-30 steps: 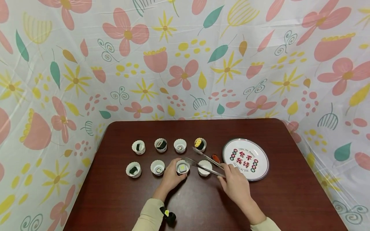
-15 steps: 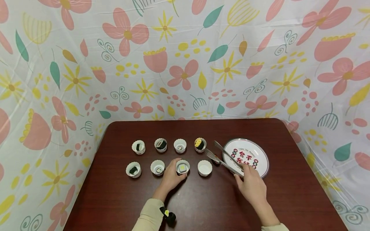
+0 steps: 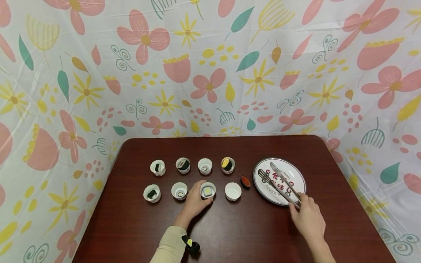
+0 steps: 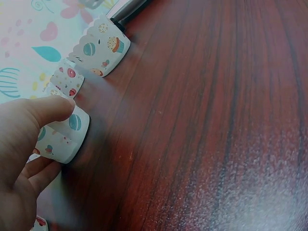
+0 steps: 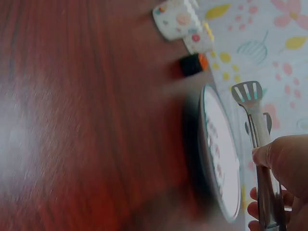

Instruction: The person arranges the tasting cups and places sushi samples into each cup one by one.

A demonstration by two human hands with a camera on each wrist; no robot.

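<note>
My left hand (image 3: 194, 202) grips a small white paper cup (image 4: 65, 139) by its sides, thumb on the near wall and fingers round the other. Inside that cup sits a pale sushi piece (image 3: 207, 191) with a yellow centre. Metal tongs (image 5: 262, 132) with slotted ends are in my right hand (image 3: 310, 218), their arms apart and nothing between them. In the head view they extend over the white oval plate (image 3: 296, 176) with red characters. A sushi piece with orange-red topping (image 3: 245, 182) lies on the table, between the plate and a cup with nothing in it (image 3: 232, 197).
Farther back stands a row of cups, among them one with yellow-topped sushi (image 3: 226, 164) and one with a dark-wrapped piece (image 3: 184, 165). Two more filled cups, including the leftmost front cup (image 3: 148, 197), are left of my left hand. A floral cloth (image 3: 210, 54) hangs behind the table (image 3: 230, 233).
My right hand has carried the tongs rightward, from above the cup with nothing in it to above the plate. The orange-red sushi is now fully visible. My left hand has stayed at its cup.
</note>
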